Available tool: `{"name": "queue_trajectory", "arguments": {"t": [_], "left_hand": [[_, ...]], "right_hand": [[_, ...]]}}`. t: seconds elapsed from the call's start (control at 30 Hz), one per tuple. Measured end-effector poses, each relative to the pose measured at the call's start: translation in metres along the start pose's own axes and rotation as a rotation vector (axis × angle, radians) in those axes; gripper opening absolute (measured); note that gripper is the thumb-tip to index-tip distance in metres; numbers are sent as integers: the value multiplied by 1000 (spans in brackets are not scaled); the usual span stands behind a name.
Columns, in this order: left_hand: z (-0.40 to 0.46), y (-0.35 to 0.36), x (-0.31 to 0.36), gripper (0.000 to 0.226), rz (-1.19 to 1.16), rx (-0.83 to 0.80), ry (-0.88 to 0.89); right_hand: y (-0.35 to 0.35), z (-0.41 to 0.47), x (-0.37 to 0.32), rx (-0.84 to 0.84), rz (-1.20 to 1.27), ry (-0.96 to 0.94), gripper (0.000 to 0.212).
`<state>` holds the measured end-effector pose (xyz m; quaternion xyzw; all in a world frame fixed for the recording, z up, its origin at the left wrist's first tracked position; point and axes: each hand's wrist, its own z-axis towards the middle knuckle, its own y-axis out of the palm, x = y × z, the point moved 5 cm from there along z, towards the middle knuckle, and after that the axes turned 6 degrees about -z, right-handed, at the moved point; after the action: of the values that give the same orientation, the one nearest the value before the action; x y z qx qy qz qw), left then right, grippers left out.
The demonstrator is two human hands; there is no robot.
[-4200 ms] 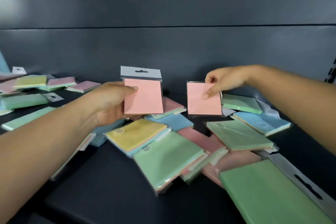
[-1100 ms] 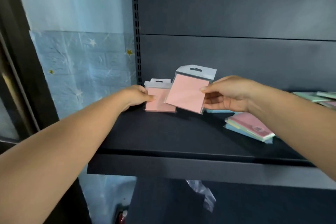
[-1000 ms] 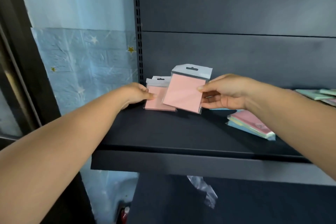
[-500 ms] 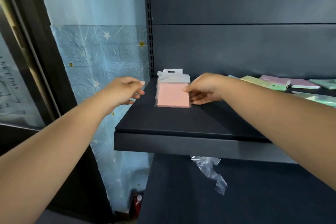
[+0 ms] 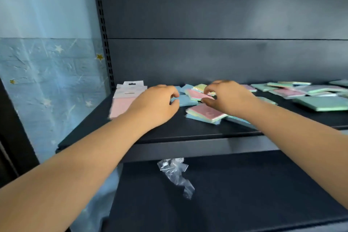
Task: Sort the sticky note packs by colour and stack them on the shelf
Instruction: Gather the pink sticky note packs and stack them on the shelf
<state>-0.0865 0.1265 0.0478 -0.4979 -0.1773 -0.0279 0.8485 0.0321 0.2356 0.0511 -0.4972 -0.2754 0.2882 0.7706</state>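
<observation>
Neither grip holds anything: the left hand [image 5: 157,106] hovers with its fingers loosely curled just above the dark matte metal shelf [image 5: 169,130], and the right hand [image 5: 228,98] reaches with thumb and fingers parted over a pink-topped square pack [image 5: 197,94], though whether it touches I cannot tell. The stack of pink square packs in clear sleeves with white hang tabs [image 5: 125,98] lies flat at the shelf's left end, partly behind the left wrist. Beside the hands sits a multicoloured layered pack with a pink top [image 5: 206,114], and green, pink and blue packs [image 5: 308,94] are scattered to the right. A crumpled clear plastic bag [image 5: 176,172] hangs below the shelf edge. Half a second ago the right fingers rested at the pink stack; now both hands have moved rightward off it.
</observation>
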Motion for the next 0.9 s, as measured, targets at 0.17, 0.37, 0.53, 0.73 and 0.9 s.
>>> {"name": "queue_trajectory", "arguments": {"t": [0.17, 0.37, 0.53, 0.73, 0.9], "left_hand": [[10, 49, 90, 30, -20, -83, 94], [29, 124, 224, 26, -76, -109, 167], [48, 192, 339, 29, -132, -187, 238], [71, 249, 411, 30, -99, -215, 280], [104, 278, 449, 39, -3, -155, 332]], "right_hand": [[-5, -63, 102, 7, -32, 121, 40], [-7, -135, 241, 47, -28, 254, 39], [2, -190, 348, 42, 10, 373, 36], [14, -231, 437, -23, 71, 456, 40], [32, -240, 496, -19, 103, 492, 38]]}}
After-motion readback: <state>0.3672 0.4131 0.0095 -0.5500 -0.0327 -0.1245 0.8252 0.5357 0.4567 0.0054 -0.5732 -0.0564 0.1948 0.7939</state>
